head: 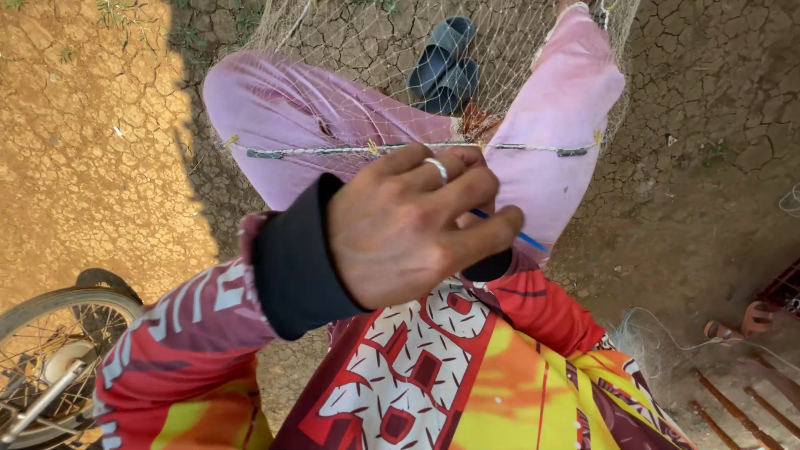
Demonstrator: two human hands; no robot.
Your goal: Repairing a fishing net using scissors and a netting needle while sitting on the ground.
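- left hand (408, 229) curled, one ring (437, 167), pinching the net (350, 50) by its one weighted rope (333, 152)
- right hand hidden behind it, can't tell its grip; one blue needle (525, 240) pokes out
- two sandals (444, 65) beyond

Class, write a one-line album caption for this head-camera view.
Left hand covers the right at a weighted net line, thin blue tool poking out, above pink-trousered knees.

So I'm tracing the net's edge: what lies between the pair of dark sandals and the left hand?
In the head view, the net's weighted line runs between the sandals and the left hand.
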